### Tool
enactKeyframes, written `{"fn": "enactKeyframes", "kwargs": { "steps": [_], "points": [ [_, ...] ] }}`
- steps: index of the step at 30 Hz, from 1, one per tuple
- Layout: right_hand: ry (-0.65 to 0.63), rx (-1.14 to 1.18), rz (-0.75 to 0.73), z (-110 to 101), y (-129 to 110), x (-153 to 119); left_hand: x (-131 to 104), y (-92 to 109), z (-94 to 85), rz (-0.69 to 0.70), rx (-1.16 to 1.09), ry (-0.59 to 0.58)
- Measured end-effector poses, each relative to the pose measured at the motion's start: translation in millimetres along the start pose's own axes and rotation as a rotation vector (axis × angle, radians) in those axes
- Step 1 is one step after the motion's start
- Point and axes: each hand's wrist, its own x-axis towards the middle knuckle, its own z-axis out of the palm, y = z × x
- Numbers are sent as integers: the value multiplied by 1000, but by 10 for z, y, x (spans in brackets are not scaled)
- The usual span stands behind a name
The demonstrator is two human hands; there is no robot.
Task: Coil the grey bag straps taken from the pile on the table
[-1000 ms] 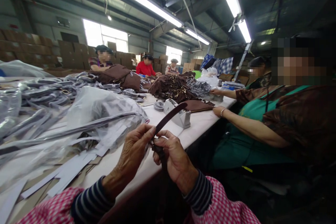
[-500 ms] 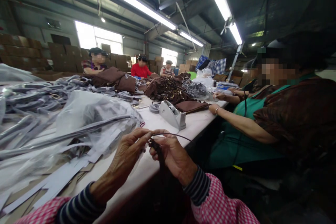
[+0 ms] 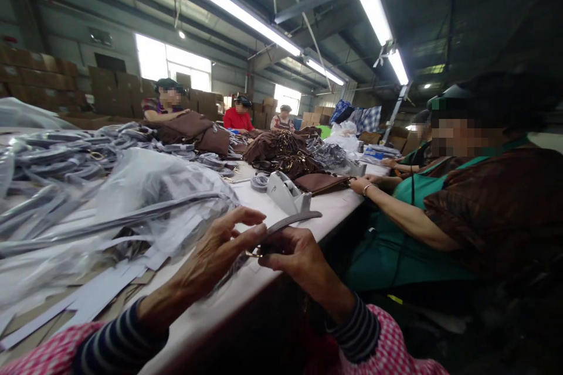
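Observation:
A dark brown strap [image 3: 292,220] arches above my right hand [image 3: 297,255], its free end pointing right. My right fingers and thumb are closed around the strap's folded part. A small gold-coloured metal fitting [image 3: 254,254] shows at the left of that grip; its exact shape is hard to make out. My left hand [image 3: 231,240] is beside the strap with index finger and thumb apart. Its thumb tip is at the strap's left part, and whether it presses on it I cannot tell. Both hands are over the table's near edge.
A grey tape dispenser [image 3: 285,193] stands just beyond my hands. Clear plastic sheeting [image 3: 162,187] and wrapped grey straps [image 3: 65,158] cover the left. Brown bags [image 3: 281,149] are heaped behind. A co-worker in a green apron [image 3: 396,252] sits at right, hands on a brown bag [image 3: 321,183].
The strap has turned so its broad face shows, its free end higher. My left index finger has lifted away from the thumb. My right hand has tilted and shifted slightly right and down.

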Motion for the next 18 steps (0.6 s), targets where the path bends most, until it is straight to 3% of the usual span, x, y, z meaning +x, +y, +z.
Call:
{"fn": "enactKeyframes", "kwargs": {
  "steps": [4, 8, 12, 16, 18],
  "points": [
    [-87, -168, -7, 144, -37, 20, 10, 158, -72, 58, 65, -53],
    [-115, -183, 15, 307, -5, -39, 23, 178, -43, -61, -106, -131],
    [-38, -246, 13, 346, 28, -112, 50, 132, -66, -235, -298, -154],
    [135, -208, 20, 237, 78, -145, 63, 89, -159, -172, -305, -198],
    [145, -207, 22, 170, 93, -155, 63, 76, -173, -170, -261, -255]
  ]
}}
